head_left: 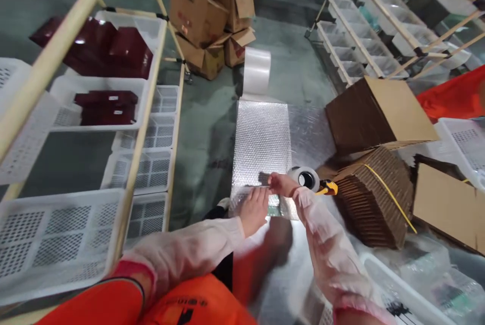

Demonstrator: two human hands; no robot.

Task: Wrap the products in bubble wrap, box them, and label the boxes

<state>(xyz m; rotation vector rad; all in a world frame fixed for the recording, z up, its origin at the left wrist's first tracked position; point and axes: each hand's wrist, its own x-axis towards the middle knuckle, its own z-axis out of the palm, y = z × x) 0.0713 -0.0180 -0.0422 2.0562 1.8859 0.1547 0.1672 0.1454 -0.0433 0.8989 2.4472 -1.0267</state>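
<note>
A sheet of silvery bubble wrap [261, 138] runs lengthwise along the shiny work surface from a roll [257, 71] at its far end. At the near end, my left hand [255, 210] lies with its fingers stretched out on a folded part of the wrap. My right hand [283, 185] is just beside it, its fingers curled at the edge of the fold. A small greenish patch shows through the wrap between my hands; what it belongs to is partly hidden. Close to my right wrist are a roll of tape [306, 179] and a yellow-handled cutter [329, 187].
To the left, a pipe rack [137, 163] carries white baskets [60, 244] and dark red boxes [109, 107]. Cardboard cartons [200, 11] are piled beyond the surface. Right of me are a carton [401, 107], strapped flat cardboard [373, 196] and another bin rack [364, 37].
</note>
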